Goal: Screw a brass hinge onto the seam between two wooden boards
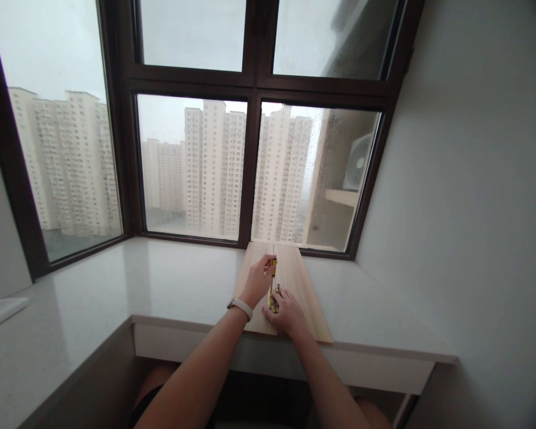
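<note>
A light wooden board (295,280) lies on the white windowsill counter (170,286), reaching from the window frame to the front edge. My left hand (259,281), with a watch band at the wrist, is closed round the yellow handle of a screwdriver (273,265) held over the board. My right hand (286,311) rests on the board just below, fingers curled round a small brass-coloured metal part (273,304) at the tool's tip. What the part is exactly I cannot make out.
A dark-framed bay window (250,89) rises right behind the board. A white wall (464,208) closes the right side. A flat white object (0,313) lies at the far left of the counter. My knees show under the counter's front edge.
</note>
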`<state>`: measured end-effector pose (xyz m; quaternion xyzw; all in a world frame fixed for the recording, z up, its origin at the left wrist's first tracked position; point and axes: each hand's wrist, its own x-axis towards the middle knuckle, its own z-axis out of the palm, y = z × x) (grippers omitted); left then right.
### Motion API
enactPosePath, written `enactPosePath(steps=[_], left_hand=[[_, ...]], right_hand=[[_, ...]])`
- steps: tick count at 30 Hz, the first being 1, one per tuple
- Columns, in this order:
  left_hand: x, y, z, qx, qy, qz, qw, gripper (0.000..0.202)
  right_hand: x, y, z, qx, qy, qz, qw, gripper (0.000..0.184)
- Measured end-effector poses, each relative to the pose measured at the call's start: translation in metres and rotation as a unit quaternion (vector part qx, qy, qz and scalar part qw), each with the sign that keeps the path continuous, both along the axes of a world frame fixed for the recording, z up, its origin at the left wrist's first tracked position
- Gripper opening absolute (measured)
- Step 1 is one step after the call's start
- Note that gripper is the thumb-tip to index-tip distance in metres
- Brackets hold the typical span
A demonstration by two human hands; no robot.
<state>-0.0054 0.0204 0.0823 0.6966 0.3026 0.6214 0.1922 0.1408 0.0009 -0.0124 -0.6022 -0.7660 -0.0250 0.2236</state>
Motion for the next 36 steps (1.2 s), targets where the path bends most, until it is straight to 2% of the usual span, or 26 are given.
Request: enactPosePath(steps=[11,18,23,31,36], left_hand=[[0.0001,0.0025,0.0012,-0.007,-0.022,0.006,1.0,0.02],[-0.0006,0.0029,0.0004,-0.006,-0.015,-0.005,1.0,0.027],[-0.0015,0.0028,0.0003,-0.01,-0.02,-0.005,1.0,0.025],[0.0019,-0.0018,0.0038,0.017,0.017,0.043,0.999,0.025],[0.002,-0.002,0.0041,0.02,0.035,0.008,0.999,0.027]], right_hand=[[0.0001,0.0,0.0023,-0.02,0.004,-0.003,1.0,0.074],[0.0005,0.0015,-0.0006,-0.002,0.005,0.004,1.0,0.074],[0.001,0.0019,-0.0004,-0.006,-0.001,0.001,1.0,0.074],[0.0009,0.0004,0.0022,-0.01,-0.006,-0.001,1.0,0.075],[0.0007,0.0003,0.0009,-0.011,-0.003,-0.002,1.0,0.073]])
